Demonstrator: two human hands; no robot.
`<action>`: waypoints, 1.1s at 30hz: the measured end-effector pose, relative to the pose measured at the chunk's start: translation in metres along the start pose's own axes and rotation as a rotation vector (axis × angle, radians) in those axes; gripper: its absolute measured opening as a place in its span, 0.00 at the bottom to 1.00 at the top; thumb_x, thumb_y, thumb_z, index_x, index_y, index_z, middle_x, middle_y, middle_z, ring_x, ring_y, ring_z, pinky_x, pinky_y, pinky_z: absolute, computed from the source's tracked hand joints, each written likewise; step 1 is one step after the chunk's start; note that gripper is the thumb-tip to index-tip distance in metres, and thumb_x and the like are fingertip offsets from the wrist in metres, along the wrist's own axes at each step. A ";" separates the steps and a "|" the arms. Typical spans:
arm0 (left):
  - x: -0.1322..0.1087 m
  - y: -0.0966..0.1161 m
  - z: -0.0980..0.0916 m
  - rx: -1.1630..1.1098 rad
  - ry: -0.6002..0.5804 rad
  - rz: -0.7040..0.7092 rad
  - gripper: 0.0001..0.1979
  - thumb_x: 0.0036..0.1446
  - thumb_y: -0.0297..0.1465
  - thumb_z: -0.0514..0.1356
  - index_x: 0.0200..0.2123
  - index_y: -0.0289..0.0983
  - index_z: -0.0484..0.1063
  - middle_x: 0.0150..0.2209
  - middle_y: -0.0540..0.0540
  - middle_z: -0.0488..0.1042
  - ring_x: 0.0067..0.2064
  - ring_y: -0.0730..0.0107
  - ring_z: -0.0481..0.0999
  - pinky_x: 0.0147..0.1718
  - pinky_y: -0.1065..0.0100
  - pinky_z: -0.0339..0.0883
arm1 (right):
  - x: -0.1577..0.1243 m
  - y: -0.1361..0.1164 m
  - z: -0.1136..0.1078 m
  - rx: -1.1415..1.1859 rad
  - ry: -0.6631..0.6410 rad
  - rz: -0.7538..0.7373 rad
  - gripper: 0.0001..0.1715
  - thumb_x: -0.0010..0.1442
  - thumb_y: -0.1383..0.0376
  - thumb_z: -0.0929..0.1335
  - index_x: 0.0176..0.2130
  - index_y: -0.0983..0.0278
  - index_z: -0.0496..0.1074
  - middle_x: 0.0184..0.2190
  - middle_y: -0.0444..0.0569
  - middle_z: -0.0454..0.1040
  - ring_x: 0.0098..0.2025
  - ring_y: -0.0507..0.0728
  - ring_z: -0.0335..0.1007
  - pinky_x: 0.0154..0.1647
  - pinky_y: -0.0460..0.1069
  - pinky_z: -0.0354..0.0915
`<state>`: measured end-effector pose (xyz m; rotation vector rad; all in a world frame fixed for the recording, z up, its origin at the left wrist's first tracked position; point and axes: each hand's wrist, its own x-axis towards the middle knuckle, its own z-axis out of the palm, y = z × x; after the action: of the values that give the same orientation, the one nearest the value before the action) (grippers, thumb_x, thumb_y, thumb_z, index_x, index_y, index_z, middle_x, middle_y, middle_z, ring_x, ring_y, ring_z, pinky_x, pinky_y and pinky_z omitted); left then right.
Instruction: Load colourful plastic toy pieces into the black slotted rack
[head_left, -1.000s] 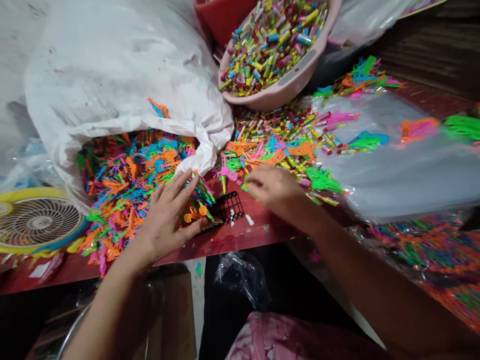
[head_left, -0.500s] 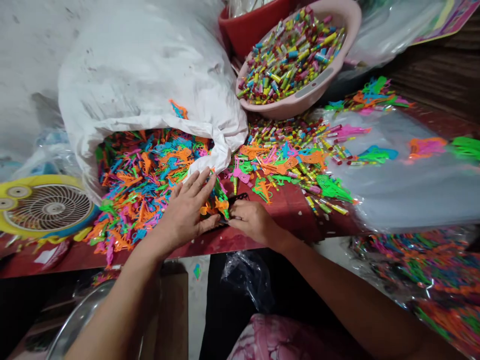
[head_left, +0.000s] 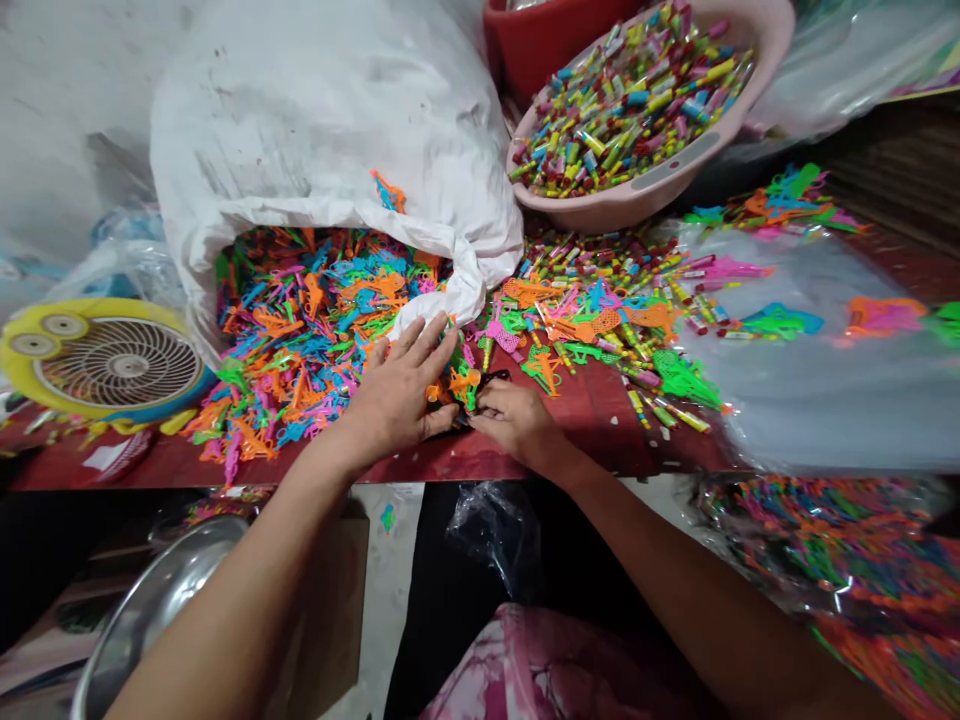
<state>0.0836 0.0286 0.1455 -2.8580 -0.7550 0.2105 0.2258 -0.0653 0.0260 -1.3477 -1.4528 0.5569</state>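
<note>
Right at the hub of the dial, between the two hands, sits a small bundle of plastic pieces (head_left: 465, 382), glossy and bright, orange and green showing most, with rounded orange ends at its near side. It is close to the near edge of the red table (head_left: 592, 400). The left hand (head_left: 409, 385) lies against the bundle from nine o'clock, fingers long and slightly fanned, thumb well apart from them, the grip wide. The right hand (head_left: 517, 415) comes in from four o'clock with fingers curled toward the bundle, beside a black plastic piece (head_left: 496, 377) that is mostly hidden; I can't make out whether it pinches anything. At ten o'clock a heap of similar pieces (head_left: 300, 340), in orange, blue, green and pink, spills from a white sack (head_left: 330, 120). At one o'clock a pink basin (head_left: 637, 205) is full of little tubes (head_left: 622, 130) banded in yellow, red, blue and pink, any print too small to read. At two o'clock, far off, a yellow and purple printed edge (head_left: 926, 85) is too blurred to read.
</note>
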 end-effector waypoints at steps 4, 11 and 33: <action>0.002 -0.001 0.002 -0.021 0.012 0.018 0.43 0.59 0.41 0.57 0.71 0.41 0.39 0.73 0.40 0.37 0.72 0.45 0.40 0.66 0.42 0.42 | 0.001 -0.008 0.001 0.033 0.017 -0.020 0.05 0.54 0.72 0.66 0.28 0.63 0.68 0.29 0.42 0.63 0.29 0.50 0.61 0.32 0.46 0.59; 0.000 -0.001 0.003 -0.041 0.010 0.009 0.42 0.59 0.41 0.57 0.71 0.39 0.41 0.73 0.40 0.37 0.72 0.46 0.41 0.66 0.43 0.43 | 0.002 0.002 0.001 0.104 0.043 0.136 0.11 0.54 0.63 0.70 0.22 0.61 0.69 0.21 0.43 0.64 0.28 0.54 0.63 0.31 0.48 0.60; -0.026 -0.019 0.005 -0.311 0.248 0.153 0.32 0.55 0.44 0.63 0.58 0.37 0.61 0.69 0.32 0.51 0.69 0.46 0.53 0.64 0.44 0.55 | 0.057 -0.013 -0.091 -0.778 0.236 0.111 0.11 0.60 0.70 0.65 0.40 0.68 0.76 0.40 0.59 0.77 0.41 0.60 0.71 0.41 0.50 0.61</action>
<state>0.0511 0.0322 0.1472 -3.1523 -0.5630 -0.2627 0.3099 -0.0436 0.0912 -2.0224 -1.4550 -0.1389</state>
